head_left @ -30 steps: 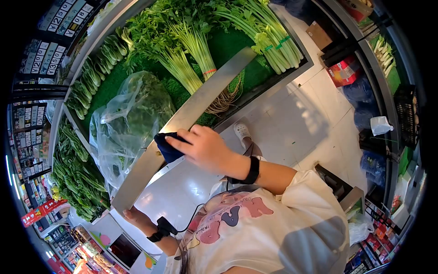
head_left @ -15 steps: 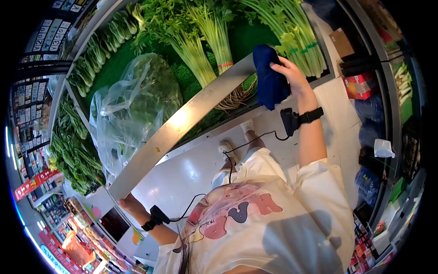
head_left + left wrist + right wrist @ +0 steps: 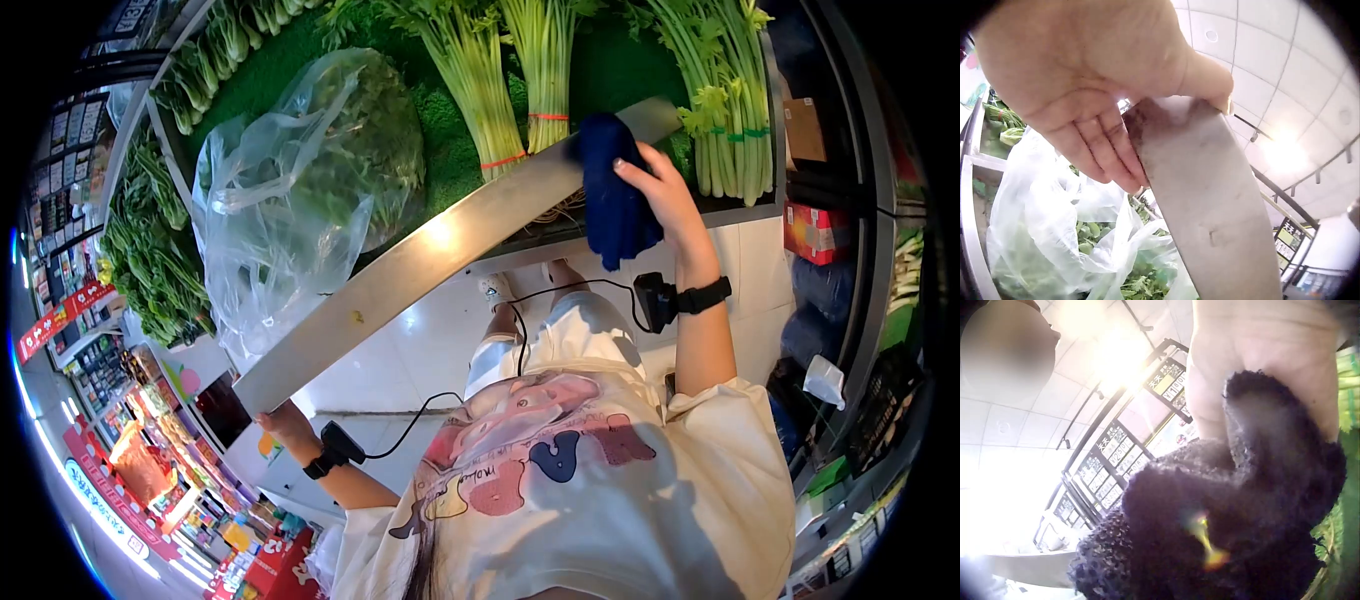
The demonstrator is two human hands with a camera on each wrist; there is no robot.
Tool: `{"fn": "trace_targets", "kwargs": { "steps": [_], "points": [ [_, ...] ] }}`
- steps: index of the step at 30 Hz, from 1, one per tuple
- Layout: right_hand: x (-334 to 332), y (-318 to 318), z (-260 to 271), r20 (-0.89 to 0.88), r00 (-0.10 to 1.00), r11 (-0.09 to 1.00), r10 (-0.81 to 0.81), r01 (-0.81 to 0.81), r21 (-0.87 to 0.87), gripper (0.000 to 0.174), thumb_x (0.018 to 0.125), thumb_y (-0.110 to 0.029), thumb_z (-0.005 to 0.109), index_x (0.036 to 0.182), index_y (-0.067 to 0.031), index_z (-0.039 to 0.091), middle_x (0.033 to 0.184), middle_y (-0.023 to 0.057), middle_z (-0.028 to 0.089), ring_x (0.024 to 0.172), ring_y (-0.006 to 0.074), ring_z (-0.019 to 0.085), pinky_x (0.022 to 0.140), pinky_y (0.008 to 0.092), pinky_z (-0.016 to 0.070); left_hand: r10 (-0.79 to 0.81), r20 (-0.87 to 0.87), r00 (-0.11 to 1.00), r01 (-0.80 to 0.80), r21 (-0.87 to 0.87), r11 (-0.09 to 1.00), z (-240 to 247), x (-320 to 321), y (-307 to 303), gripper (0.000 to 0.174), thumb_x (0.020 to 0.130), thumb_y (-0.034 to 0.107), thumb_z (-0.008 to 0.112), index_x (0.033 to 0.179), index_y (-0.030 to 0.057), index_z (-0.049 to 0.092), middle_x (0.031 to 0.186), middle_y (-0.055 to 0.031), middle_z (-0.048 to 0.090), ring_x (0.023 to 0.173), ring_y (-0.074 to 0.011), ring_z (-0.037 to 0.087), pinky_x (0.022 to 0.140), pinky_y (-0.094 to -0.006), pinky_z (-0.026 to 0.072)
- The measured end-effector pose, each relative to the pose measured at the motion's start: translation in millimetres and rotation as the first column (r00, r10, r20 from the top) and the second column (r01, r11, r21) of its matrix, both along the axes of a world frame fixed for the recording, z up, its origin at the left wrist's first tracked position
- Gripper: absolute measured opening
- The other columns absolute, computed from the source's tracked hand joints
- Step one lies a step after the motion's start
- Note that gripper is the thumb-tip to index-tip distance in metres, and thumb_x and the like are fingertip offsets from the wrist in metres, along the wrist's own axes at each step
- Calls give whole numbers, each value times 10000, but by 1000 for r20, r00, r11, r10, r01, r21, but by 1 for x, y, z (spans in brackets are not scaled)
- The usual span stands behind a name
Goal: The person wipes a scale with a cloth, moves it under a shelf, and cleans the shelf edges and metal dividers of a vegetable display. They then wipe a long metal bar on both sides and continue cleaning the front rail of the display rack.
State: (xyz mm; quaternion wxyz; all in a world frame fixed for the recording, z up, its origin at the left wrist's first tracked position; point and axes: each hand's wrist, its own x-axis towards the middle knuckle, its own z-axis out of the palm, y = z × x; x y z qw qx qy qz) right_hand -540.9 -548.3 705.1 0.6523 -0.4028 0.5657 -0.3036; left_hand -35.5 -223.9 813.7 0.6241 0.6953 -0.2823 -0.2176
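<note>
A long flat metal strip [image 3: 400, 270] slants across the head view, over the front edge of the vegetable stand. My left hand [image 3: 287, 424] grips its near left end; the left wrist view shows the thumb on one edge and the fingers along the other. Toward the far right end, a dark blue cloth [image 3: 618, 205] is folded over the strip, held by my right hand [image 3: 675, 205]. Bunched cloth [image 3: 1210, 512] fills much of the right wrist view and hides the fingers. Smudges [image 3: 1144, 122] darken the strip beside the left hand.
Celery bunches [image 3: 460, 90] with red bands lie behind the strip on green matting. A clear plastic bag [image 3: 270, 200] of leafy greens sits left of them. Green-tied stalks [image 3: 735, 120] lie at the right edge. Cables run from both wrist cameras past the shirt.
The right hand slid the cloth along the strip from its middle to the far right, then slightly back, baring the far tip. The left hand kept its hold; the head view shifted.
</note>
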Motion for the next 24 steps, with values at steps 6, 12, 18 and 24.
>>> {"fn": "trace_targets", "kwargs": {
  "steps": [6, 12, 18, 24],
  "points": [
    [48, 27, 32, -224, 969, 957, 108, -163, -241, 425, 797, -218, 704, 1181, -58, 620, 971, 81, 472, 981, 192, 486, 909, 286, 393, 15, 30, 999, -16, 35, 999, 1, -7, 5, 970, 709, 615, 683, 1410, 55, 314, 1258, -91, 510, 1189, -225, 480, 1039, -401, 336],
    [95, 63, 56, -313, 933, 908, 180, -280, -312, 483, 771, -267, 717, 1181, -38, 604, 986, 130, 485, 929, 257, 532, 851, 314, 437, 56, 42, 998, -59, 73, 996, 3, -19, 5, 983, 707, 645, 664, 1410, 56, 309, 1290, -112, 494, 1220, -241, 458, 1042, -407, 342],
    [160, 101, 104, -282, 908, 859, 310, -395, -326, 400, 762, -240, 694, 1127, -92, 627, 969, 184, 472, 852, 360, 565, 774, 394, 474, 4, 12, 1000, -4, 73, 997, -10, -6, 12, 987, 716, 657, 647, 1417, 53, 306, 1334, -124, 459, 1244, -248, 438, 1066, -393, 312],
    [203, 136, 125, -148, 873, 766, 465, -480, -427, 424, 732, -210, 719, 1114, -56, 619, 963, 158, 429, 785, 347, 554, 693, 401, 471, 26, 71, 997, -34, 113, 993, -10, -10, 7, 1040, 686, 708, 637, 1394, 20, 311, 1253, -121, 467, 1196, -243, 447, 1040, -391, 319]
  ]
}}
